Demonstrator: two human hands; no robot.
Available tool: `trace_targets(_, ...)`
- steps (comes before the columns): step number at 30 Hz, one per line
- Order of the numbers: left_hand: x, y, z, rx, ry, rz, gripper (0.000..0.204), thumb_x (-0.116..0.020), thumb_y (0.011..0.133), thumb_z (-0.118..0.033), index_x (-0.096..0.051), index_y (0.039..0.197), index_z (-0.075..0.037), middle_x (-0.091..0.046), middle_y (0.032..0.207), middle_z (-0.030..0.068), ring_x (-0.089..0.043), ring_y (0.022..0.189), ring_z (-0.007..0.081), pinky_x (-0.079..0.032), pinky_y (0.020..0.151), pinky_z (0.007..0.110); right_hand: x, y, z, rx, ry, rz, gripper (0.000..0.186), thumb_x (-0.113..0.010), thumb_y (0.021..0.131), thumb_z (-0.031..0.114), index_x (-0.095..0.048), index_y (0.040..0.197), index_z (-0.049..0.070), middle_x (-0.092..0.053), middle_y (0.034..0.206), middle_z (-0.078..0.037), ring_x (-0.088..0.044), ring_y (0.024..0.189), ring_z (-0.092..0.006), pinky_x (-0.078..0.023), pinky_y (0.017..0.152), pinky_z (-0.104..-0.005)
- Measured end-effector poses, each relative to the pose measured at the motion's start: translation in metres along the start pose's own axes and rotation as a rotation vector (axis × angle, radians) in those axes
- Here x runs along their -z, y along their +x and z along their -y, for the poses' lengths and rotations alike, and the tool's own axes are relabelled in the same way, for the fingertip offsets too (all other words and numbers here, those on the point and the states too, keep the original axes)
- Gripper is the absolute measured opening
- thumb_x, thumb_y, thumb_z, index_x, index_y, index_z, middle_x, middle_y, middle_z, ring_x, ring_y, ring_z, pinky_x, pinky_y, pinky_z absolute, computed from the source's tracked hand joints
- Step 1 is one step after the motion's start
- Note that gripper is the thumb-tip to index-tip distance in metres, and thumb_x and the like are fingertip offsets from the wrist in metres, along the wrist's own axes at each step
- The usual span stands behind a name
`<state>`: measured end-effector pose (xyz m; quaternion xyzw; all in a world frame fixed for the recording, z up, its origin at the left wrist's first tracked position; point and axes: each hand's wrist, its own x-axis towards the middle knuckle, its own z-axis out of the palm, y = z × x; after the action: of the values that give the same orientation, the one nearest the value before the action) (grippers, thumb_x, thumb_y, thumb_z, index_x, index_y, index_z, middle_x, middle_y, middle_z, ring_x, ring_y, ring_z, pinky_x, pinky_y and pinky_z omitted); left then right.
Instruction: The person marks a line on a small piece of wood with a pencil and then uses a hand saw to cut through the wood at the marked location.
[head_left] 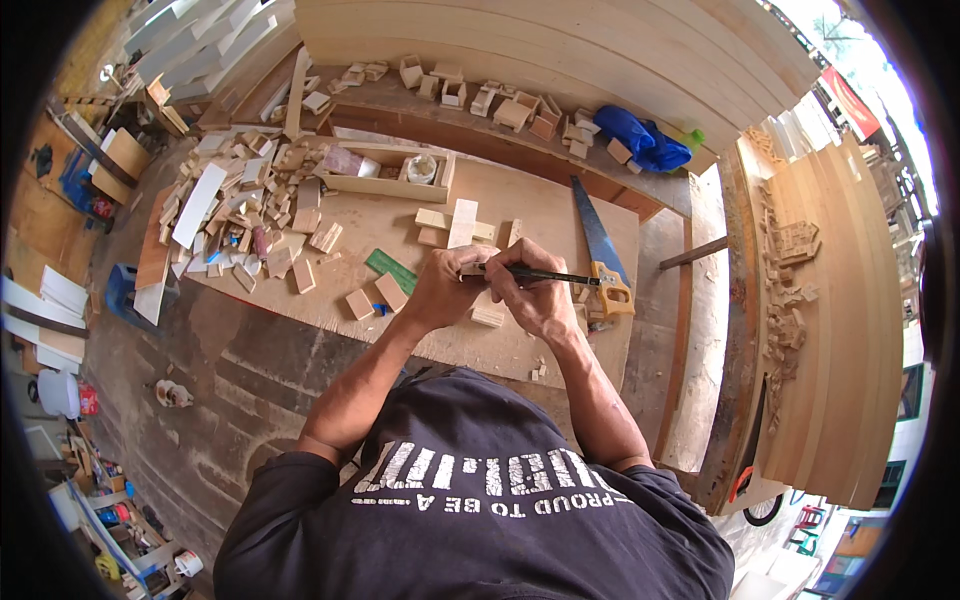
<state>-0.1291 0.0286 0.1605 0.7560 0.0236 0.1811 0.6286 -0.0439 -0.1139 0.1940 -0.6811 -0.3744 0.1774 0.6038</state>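
Note:
Both hands meet above the plywood worktable. My left hand (445, 287) is closed, thumb and fingers pinched around something small that mostly hides between them. Close beside it, my right hand (540, 300) grips a slim black pen-like tool (550, 274); its rear end sticks out to the right and its tip points at the left hand. Just beyond the fingers lie a pale flat wood strip (463, 222) and a longer wood stick (440, 219). Below them on the table is a small wood block (487, 316). A green ruler-like plate (391, 270) lies left of my left hand.
A handsaw (597, 235) with a yellow handle lies to the right. Wood offcuts (250, 215) are heaped at the left. A divided wooden box (385, 182) stands behind. On the back shelf are small wooden pieces and a blue plastic bag (640, 140). Planks (830, 330) rise at the right.

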Motion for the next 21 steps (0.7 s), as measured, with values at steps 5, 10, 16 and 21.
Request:
trace_targets(5, -0.001, 0.001, 0.001, 0.007, 0.052, -0.062, 0.007, -0.070, 0.086, -0.006, -0.069, 0.091, -0.001, -0.067, 0.072, 0.0016, -0.055, 0.072, 0.0032, -0.048, 0.063, 0.027, 0.004, 0.002, 0.002, -0.025, -0.067, 0.052, 0.015, -0.069, 0.088, 0.010, -0.062, 0.083, -0.002, -0.067, 0.069, -0.011, -0.062, 0.062, -0.0151, -0.050, 0.057, -0.0318)
trace_targets(10, 0.005, -0.002, 0.016, 0.065, 0.097, -0.020, 0.015, -0.067, 0.086, -0.001, -0.070, 0.101, 0.000, -0.069, 0.082, 0.0020, -0.057, 0.080, 0.0044, -0.050, 0.069, 0.027, 0.001, 0.005, 0.007, -0.027, -0.138, 0.054, 0.015, -0.070, 0.088, 0.011, -0.062, 0.084, -0.002, -0.067, 0.070, -0.012, -0.062, 0.061, -0.0158, -0.049, 0.057, -0.0327)
trace_targets(16, 0.006, 0.000, 0.003, 0.010, -0.010, -0.001, 0.025, -0.065, 0.089, 0.002, -0.070, 0.113, 0.000, -0.070, 0.084, 0.0023, -0.060, 0.078, 0.0062, -0.052, 0.070, 0.026, -0.005, 0.007, 0.002, 0.007, -0.044, 0.002, 0.016, -0.070, 0.089, 0.011, -0.062, 0.084, -0.002, -0.066, 0.070, -0.011, -0.062, 0.063, -0.0126, -0.051, 0.058, -0.0314)
trace_targets(21, 0.007, -0.001, 0.004, -0.001, -0.080, 0.007, 0.026, -0.065, 0.089, 0.003, -0.070, 0.114, 0.001, -0.070, 0.084, 0.0026, -0.062, 0.076, 0.0075, -0.052, 0.068, 0.026, -0.007, 0.007, -0.002, -0.004, 0.024, -0.009, 0.016, -0.070, 0.090, 0.010, -0.062, 0.084, -0.002, -0.067, 0.071, -0.011, -0.062, 0.065, -0.0115, -0.051, 0.059, -0.0313)
